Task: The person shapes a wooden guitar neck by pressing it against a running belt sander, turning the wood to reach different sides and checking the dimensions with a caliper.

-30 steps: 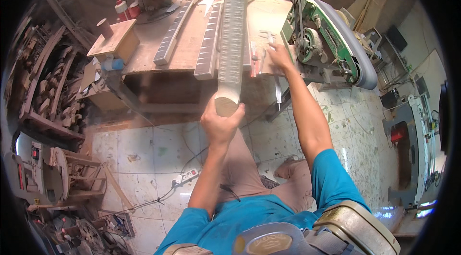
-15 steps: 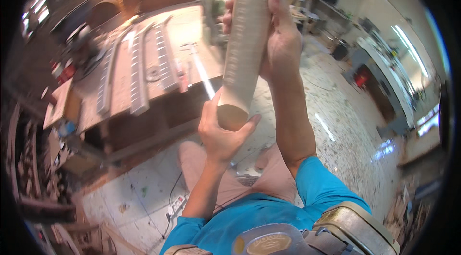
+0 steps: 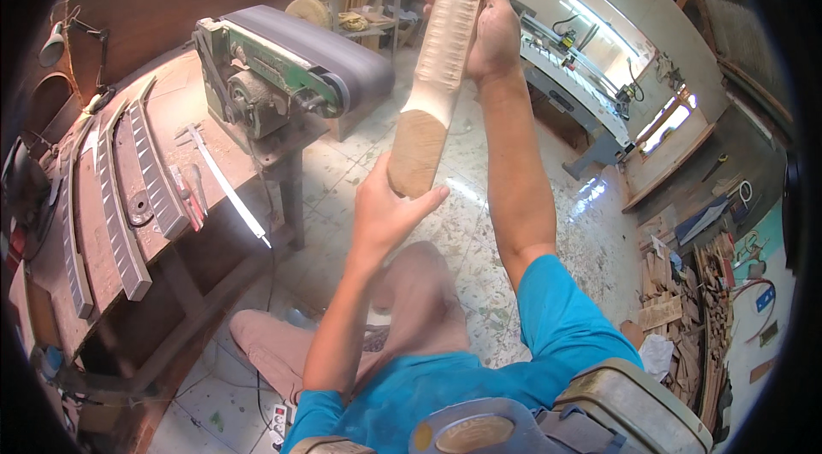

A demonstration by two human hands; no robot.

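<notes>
A long, pale wooden piece [image 3: 447,52] slants up in front of me, its top running out of view. Scalloped ridges cover the upper length, and the near end [image 3: 416,150] is smooth with darker grain. My left hand [image 3: 387,213] is closed round that near end, thumb on its right side. Higher up, my right hand [image 3: 497,35] grips the right edge, with fingertips showing on the far side. A belt sander [image 3: 295,56], green with a dark wide belt, stands on the bench left of the piece.
On the wooden bench [image 3: 218,150] lie several long curved strips [image 3: 120,214] with pale triangular marks, a caliper [image 3: 224,182] and red-handled tools [image 3: 184,191]. A flatbed machine [image 3: 574,90] stands at far right. Scrap wood [image 3: 685,317] is piled right. A power strip [image 3: 279,420] sits on the floor.
My view has swung right, bringing the whole belt sander into sight. The wooden piece has rolled, so its ridged side now shows more plainly. Both hands keep hold of it.
</notes>
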